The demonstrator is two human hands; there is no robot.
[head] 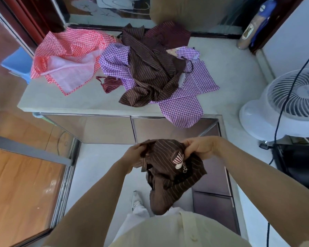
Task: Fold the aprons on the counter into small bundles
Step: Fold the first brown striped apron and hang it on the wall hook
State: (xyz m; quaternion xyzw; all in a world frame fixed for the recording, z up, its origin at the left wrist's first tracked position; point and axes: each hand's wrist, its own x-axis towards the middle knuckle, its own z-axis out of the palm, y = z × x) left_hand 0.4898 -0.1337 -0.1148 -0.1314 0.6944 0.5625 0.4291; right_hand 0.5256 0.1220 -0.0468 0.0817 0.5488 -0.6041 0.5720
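The pale, smooth stone surface point(64, 100) runs wide ahead of my fingers, higher than where I hold them and well apart from them. Across it lie the loose aprons. Straight beyond my right fingers point(191, 143) sprawls the purple checked apron point(182, 106), thin woven cloth in small squares, one flat corner drooping over the near edge. Beyond my left fingers point(142, 148) and further to that side is the red checked apron point(68, 50), crumpled in soft peaks, with its paler reverse folded up. Between the two, lying over the purple one, a brown striped apron point(150, 72) is heaped in long twisted folds with fine light pinstripes. Behind that heap, farthest from me, a maroon apron point(168, 34) lies bunched against the wall. Out past my right fingers stands a white fan point(292, 97), its round grille ribbed in curved slats.

Between my fingers, off the surface and in the air in front of my body, is the held brown apron point(169, 175): dark pinstriped cloth gathered into a rough, lumpy bundle, its lower part hanging down in a rounded tail. Both sets of fingers are curled into its upper edge, the left pinching a wad of folds, the right gripping the bunched top. Just under my right fingers a small pale stitched fan-shaped motif point(178, 160) shows on the cloth.
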